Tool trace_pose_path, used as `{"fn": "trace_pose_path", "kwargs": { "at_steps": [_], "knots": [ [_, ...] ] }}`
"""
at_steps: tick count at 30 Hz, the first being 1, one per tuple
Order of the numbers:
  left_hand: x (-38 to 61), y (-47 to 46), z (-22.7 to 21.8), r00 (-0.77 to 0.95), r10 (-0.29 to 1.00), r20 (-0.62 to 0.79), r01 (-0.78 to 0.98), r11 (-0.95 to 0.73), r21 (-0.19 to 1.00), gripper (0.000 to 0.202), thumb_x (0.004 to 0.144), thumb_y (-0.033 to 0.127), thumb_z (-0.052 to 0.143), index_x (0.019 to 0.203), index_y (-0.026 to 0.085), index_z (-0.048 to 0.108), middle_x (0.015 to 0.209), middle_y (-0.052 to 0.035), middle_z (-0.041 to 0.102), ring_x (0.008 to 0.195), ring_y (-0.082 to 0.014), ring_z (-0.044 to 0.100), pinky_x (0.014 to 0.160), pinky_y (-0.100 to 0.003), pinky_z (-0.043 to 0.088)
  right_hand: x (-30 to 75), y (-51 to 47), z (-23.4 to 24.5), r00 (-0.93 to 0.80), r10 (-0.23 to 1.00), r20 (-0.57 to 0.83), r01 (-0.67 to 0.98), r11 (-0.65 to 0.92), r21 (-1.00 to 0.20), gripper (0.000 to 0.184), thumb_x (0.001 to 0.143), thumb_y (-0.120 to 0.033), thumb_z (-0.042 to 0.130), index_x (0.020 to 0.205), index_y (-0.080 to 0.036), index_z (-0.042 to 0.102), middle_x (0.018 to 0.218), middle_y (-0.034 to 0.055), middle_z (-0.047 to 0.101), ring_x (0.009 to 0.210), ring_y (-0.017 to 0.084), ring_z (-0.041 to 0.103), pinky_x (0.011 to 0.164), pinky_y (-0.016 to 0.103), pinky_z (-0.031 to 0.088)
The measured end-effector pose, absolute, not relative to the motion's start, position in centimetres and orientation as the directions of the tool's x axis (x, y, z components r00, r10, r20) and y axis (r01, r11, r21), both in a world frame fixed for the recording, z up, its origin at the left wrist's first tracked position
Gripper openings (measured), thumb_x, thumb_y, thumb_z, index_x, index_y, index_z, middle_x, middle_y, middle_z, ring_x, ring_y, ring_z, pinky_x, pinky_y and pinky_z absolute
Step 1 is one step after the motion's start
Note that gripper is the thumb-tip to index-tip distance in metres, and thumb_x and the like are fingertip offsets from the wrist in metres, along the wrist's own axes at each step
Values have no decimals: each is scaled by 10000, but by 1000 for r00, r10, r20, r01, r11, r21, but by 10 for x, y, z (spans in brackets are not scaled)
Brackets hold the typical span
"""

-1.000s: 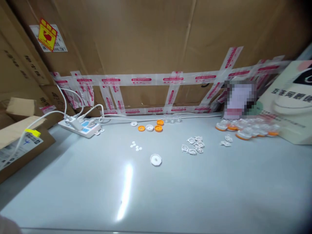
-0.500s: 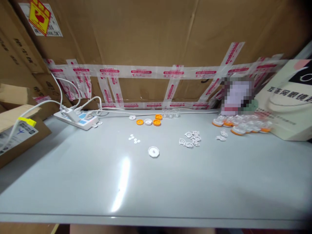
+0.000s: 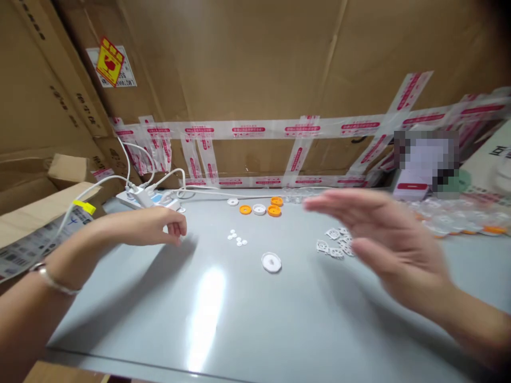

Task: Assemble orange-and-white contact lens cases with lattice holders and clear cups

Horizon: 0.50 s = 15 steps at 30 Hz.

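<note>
My left hand [image 3: 159,224] hovers over the left of the table, in front of the power strip. Its fingers bend loosely downward, with a gap by the thumb and nothing visible in them. On the right, my right hand [image 3: 395,244] is raised, somewhat blurred, fingers stretched and thumb apart, holding nothing. It partly covers a group of small white openwork plastic pieces [image 3: 336,252]. Between the hands lies a white round plastic disc [image 3: 271,262]. Several tiny white discs [image 3: 239,242] are left of it. Behind are orange rings [image 3: 274,211] and a white ring [image 3: 259,209].
Along the back stand large taped cardboard boxes [image 3: 239,74]. A power strip [image 3: 171,204] with white cables sits at the back left, near an open carton [image 3: 75,226]. Clear domes with orange bases [image 3: 471,215] and a blurred-out phone-like object [image 3: 417,170] are at right.
Both my hands have come into view, the left from the left side and the right from the right. The camera view has shifted, while the plastic parts seem to lie as before.
</note>
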<state>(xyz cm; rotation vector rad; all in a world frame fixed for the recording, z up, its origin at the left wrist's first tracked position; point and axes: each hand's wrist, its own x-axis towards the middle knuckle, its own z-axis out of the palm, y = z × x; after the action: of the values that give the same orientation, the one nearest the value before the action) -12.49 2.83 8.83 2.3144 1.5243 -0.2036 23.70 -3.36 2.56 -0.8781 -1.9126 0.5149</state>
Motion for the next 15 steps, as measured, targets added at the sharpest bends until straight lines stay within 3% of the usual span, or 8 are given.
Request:
{"fn": "trace_pose_path", "kwargs": {
  "at_steps": [2, 7, 15],
  "knots": [
    [-122, 47, 75, 355, 843, -405, 934, -305, 185, 181, 717, 318, 607, 826, 176, 635, 842, -42, 669, 767, -184, 607, 655, -242, 440, 220, -20, 27, -398, 772, 495, 363, 628, -688, 314, 870, -361, 505, 1178, -335, 454, 1167, 23, 571, 1136, 183, 528, 989, 368, 441],
    [-129, 55, 49, 397, 832, -388, 911, -305, 277, 256, 697, 408, 625, 794, 171, 613, 790, -32, 646, 754, -181, 579, 661, -243, 423, 210, -20, 8, -439, 857, 270, 503, 484, -716, 291, 836, -375, 525, 1101, -255, 541, 1130, 43, 614, 1093, 193, 564, 909, 347, 497],
    [-128, 53, 46, 368, 854, -369, 916, -266, 299, 254, 714, 399, 591, 805, 163, 618, 767, -26, 631, 729, -162, 562, 645, -233, 407, 207, -15, -2, -439, 864, 246, 565, 478, -673, 293, 817, -346, 529, 1088, -238, 549, 1099, 55, 625, 999, 191, 595, 886, 381, 499]
  ]
}}
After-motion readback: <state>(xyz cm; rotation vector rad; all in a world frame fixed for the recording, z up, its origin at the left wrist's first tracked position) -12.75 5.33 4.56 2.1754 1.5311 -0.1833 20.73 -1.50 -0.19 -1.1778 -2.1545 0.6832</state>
